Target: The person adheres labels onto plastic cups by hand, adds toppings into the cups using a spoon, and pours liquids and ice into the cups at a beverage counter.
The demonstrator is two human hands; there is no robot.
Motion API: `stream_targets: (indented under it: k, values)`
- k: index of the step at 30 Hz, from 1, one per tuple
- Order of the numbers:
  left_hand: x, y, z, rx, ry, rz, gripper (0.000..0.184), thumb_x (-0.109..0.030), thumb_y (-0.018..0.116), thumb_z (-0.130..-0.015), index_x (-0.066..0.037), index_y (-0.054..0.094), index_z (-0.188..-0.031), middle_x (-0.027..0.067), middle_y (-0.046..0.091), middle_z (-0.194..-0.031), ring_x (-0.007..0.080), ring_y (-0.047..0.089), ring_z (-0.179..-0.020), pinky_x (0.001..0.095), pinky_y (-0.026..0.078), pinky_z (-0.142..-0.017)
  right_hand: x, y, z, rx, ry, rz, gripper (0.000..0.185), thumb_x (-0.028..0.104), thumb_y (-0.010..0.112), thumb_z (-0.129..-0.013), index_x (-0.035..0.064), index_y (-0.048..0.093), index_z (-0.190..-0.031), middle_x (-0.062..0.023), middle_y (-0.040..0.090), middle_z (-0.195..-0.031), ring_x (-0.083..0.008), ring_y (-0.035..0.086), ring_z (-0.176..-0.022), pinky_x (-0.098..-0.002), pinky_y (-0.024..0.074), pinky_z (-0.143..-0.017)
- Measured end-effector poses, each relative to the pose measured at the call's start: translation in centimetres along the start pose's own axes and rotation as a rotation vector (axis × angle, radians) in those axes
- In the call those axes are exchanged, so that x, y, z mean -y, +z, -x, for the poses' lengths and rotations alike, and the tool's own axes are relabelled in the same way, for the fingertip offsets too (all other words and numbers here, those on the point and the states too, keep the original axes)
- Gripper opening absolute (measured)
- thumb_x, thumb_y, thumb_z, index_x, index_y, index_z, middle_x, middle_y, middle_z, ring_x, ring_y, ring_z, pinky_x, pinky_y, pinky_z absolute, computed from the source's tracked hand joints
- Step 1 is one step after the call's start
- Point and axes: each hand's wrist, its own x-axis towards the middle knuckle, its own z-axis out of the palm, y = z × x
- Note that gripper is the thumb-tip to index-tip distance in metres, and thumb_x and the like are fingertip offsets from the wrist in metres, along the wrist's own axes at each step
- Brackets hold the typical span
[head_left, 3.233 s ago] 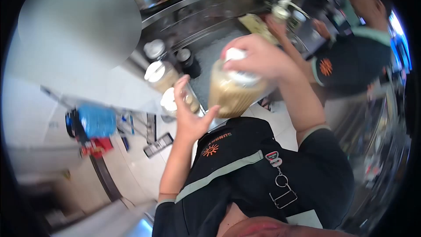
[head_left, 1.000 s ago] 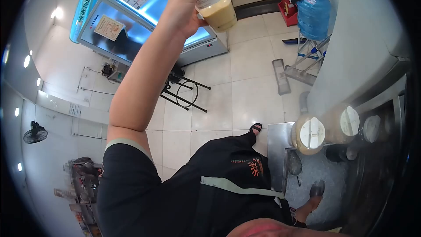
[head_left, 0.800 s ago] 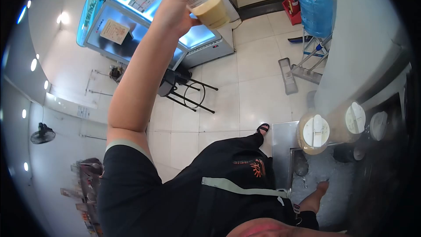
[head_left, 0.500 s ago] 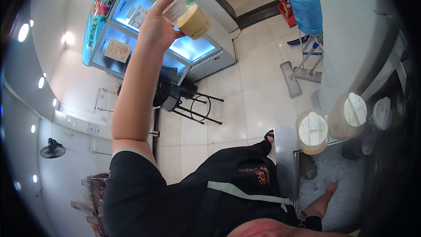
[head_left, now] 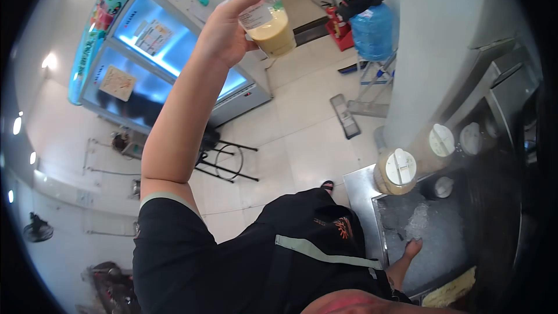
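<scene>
My left hand (head_left: 235,26) is raised at arm's length, with thumb and fingers closed around a clear plastic cup (head_left: 267,22). Pale yellow liquid fills the cup's lower half, and print shows on its wall. Low on the right, my right hand (head_left: 412,248) reaches into a metal bin of crushed ice (head_left: 436,256). Its fingers are closed at the end of what looks like a clear ice scoop (head_left: 418,219) heaped with ice; the handle is mostly hidden in the grip.
White-lidded jugs (head_left: 401,167) stand at the steel counter's (head_left: 361,189) far corner. A yellowish cloth-like thing (head_left: 453,288) lies by the bin's near edge. Beyond are a lit glass-door fridge (head_left: 157,29), a black stool (head_left: 226,160) and a blue water bottle (head_left: 372,32) on a stand.
The view has turned, shifting the room leftward. My right hand has moved left across the ice and is now at the heaped scoop. My left hand still holds the cup.
</scene>
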Motion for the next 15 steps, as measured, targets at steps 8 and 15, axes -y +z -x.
stream_targets:
  k: [8, 15]
  values:
    - [-0.5, -0.4, -1.4, 0.467, 0.021, 0.085, 0.064, -0.040, 0.072, -0.086, -0.001, 0.051, -0.133, 0.0128, 0.059, -0.127, 0.0280, 0.062, -0.114, 0.0487, 0.052, -0.089, 7.3, -1.1, 10.5, -0.189, 0.155, -0.360, 0.013, 0.002, 0.055, -0.082, 0.0021, 0.056, -0.095, -0.0052, 0.055, -0.068, -0.0135, 0.049, -0.049, -0.0311, 0.0358, -0.041]
    - [0.7, 4.0, -1.1, 0.792, 0.041, 0.290, 0.070, -0.039, 0.077, -0.081, 0.004, 0.052, -0.130, 0.0148, 0.063, -0.111, 0.0263, 0.066, -0.101, 0.0446, 0.053, -0.086, 14.5, -5.2, 15.0, -0.254, 0.114, -0.164, 0.015, 0.009, 0.051, -0.086, 0.0014, 0.059, -0.096, -0.0047, 0.053, -0.058, -0.0168, 0.053, -0.044, -0.0316, 0.0380, -0.038]
